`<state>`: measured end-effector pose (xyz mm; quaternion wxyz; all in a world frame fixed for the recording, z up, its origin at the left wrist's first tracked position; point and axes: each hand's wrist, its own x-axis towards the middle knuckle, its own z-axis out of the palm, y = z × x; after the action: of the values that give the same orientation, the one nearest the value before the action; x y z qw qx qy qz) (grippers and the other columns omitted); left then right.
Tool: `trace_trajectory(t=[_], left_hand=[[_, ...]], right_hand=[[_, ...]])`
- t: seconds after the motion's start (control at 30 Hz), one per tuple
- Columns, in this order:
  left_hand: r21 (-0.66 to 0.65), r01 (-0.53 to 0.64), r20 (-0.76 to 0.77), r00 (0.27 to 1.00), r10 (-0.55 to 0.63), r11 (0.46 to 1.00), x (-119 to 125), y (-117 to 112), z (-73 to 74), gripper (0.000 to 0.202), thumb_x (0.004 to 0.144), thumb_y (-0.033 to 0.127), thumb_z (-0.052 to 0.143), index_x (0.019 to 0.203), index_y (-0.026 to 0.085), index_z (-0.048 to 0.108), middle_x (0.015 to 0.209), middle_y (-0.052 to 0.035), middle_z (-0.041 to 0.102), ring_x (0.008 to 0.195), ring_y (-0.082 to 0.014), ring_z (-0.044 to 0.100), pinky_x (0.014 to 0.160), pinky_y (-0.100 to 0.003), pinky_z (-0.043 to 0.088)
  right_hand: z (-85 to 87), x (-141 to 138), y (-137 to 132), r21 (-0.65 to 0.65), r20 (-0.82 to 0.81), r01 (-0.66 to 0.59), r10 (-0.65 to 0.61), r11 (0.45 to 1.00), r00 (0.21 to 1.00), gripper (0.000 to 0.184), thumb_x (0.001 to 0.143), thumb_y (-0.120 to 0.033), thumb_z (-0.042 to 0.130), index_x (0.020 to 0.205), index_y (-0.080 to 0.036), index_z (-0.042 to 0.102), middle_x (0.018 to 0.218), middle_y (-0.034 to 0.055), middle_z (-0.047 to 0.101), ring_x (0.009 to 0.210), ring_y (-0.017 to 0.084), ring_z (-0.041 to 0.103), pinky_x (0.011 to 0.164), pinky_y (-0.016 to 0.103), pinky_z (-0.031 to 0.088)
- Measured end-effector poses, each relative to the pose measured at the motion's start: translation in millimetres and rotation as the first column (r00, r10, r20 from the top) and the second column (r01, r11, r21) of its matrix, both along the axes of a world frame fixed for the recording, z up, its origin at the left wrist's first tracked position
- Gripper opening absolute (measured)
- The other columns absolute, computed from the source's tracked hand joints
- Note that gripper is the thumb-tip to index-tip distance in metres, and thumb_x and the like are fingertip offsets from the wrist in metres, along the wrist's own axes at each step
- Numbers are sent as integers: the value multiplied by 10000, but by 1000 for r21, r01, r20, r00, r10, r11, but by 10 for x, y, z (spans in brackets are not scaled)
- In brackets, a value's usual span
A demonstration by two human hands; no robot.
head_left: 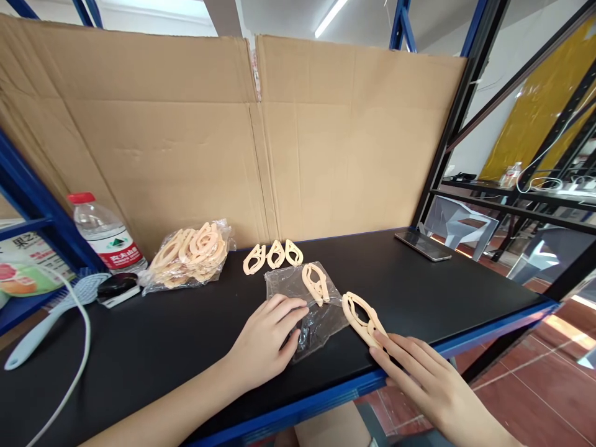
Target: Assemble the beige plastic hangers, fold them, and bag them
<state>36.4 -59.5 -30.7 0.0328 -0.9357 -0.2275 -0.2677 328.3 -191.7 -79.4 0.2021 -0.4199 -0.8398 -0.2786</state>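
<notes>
My left hand (267, 338) rests on a small clear plastic bag (316, 310) on the black tabletop, fingers curled and pressing it down. One beige plastic clip (315, 283) lies on that bag. My right hand (421, 372) has its fingers stretched out, the tips touching the near end of another beige clip (362, 318) near the table's front edge. Three more beige clips (273, 255) lie in a row behind the bag. A larger clear bag holding several clips (190, 253) sits further left.
A cardboard sheet (233, 136) stands along the back. A water bottle (105, 236), a small black object (116, 285) and a light blue brush (51, 316) lie at the left. A phone (422, 245) lies at the back right. The blue table edge (465, 341) runs in front.
</notes>
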Motion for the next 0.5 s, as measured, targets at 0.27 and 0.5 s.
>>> trace_trajectory(t=[0.27,0.5], left_hand=[[12,0,5,1000,0,1000,-17,32,-38,350,898,70,425,1191,166,589,1184,-71,629,1041,-223,543,864,-364,542],[26,-32,14,999,32,999,-2,28,-67,464,840,59,464,1286,172,519,1274,-82,588,1113,-243,523,923,-397,534]], right_hand=[[-135,88,-177,-26,15,-93,94,995,995,460,1011,-288,307,1407,-118,468,1384,126,544,1181,254,569,905,348,524],[206,83,-174,156,-320,-19,69,988,945,447,964,-314,466,1395,-201,502,1205,92,673,1039,269,661,824,373,580]])
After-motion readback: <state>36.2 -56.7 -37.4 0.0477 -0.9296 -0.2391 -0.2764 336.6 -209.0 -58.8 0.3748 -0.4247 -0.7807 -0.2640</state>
